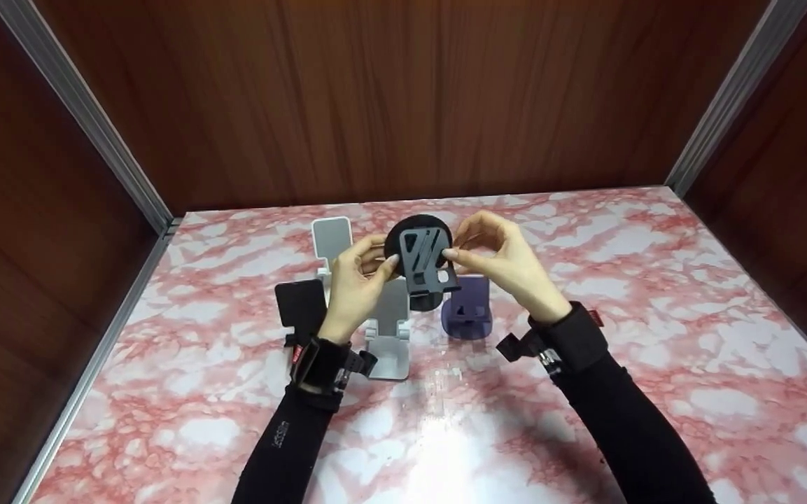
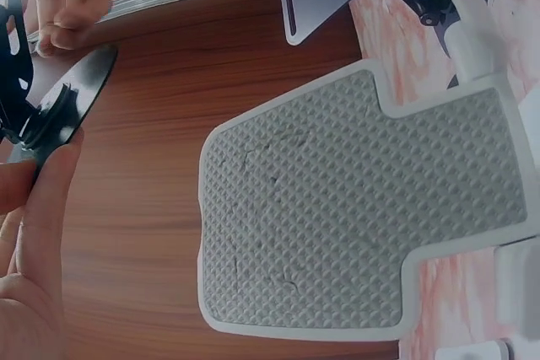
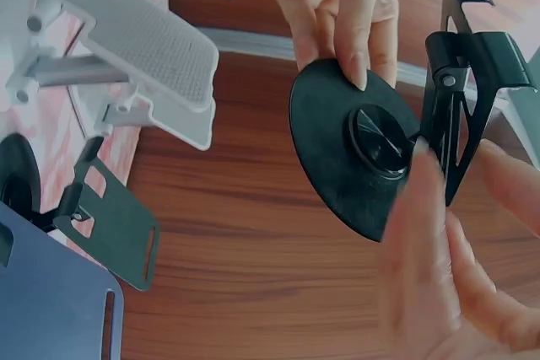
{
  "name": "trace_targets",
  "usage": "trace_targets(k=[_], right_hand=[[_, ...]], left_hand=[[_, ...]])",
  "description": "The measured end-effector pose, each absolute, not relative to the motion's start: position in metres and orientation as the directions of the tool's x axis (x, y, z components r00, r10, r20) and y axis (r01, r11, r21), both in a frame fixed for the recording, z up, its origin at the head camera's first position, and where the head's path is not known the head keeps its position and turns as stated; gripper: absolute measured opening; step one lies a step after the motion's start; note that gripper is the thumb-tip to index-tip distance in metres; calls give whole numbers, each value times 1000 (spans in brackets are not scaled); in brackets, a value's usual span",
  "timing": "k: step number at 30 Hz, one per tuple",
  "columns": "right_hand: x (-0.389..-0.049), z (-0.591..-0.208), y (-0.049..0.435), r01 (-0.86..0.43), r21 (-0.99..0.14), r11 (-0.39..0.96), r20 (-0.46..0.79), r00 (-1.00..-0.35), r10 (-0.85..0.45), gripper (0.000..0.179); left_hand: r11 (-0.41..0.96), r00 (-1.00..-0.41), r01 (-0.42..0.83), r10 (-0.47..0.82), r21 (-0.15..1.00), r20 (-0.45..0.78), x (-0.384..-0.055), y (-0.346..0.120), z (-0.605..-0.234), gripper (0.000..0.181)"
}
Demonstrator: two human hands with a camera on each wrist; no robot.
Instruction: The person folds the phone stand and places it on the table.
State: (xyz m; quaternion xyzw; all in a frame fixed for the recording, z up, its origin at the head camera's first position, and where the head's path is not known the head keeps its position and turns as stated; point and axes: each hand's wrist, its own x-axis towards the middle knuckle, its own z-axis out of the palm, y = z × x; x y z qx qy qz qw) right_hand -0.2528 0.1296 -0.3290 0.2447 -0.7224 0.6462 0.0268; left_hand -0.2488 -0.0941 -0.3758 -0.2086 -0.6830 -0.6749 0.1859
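Observation:
A black metal phone stand [image 1: 425,255] with a cut-out cradle and a round disc base [image 3: 325,141] is held up above the table between both hands. My left hand [image 1: 358,283] pinches the rim of the disc between thumb and fingers. On the other side, my right hand [image 1: 508,262] has its thumb on the cradle's edge and the index finger curled behind. The right wrist view shows the cradle folded out from a hinge at the disc's middle, with the right fingers [image 3: 422,233] around it, slightly blurred.
Below and behind the hands stand several other phone stands: a white one with grey pad [image 1: 332,238], a nearer white one [image 1: 390,308], a black one [image 1: 303,304] by the left wrist, and a purple one [image 1: 469,308]. Wooden panels [image 1: 410,105] enclose the marbled table [image 1: 655,336].

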Motion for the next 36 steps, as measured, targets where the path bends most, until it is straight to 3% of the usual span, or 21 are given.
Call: trace_targets(k=[4, 9, 18, 24, 36], right_hand=[[-254, -332, 133, -412, -907, 92, 372, -884, -284, 47], [-256, -339, 135, -308, -948, 81, 253, -884, -394, 52], [-257, -347, 132, -53, -987, -150, 114, -895, -431, 48], [-256, -350, 131, -49, -988, -146, 106, -903, -415, 48], [-254, -352, 130, -70, -996, -62, 88, -919, -385, 51]], left_hand=[[-4, -863, 504, 40, 863, 504, -248, -92, -376, 24], [-30, -878, 475, 42, 879, 476, -248, -91, -375, 25], [-63, -907, 413, 60, 908, 417, -247, -90, -375, 26], [-112, -934, 337, 87, 935, 347, -243, -91, -372, 27], [-54, -950, 298, 79, 953, 301, -243, -87, -373, 35]])
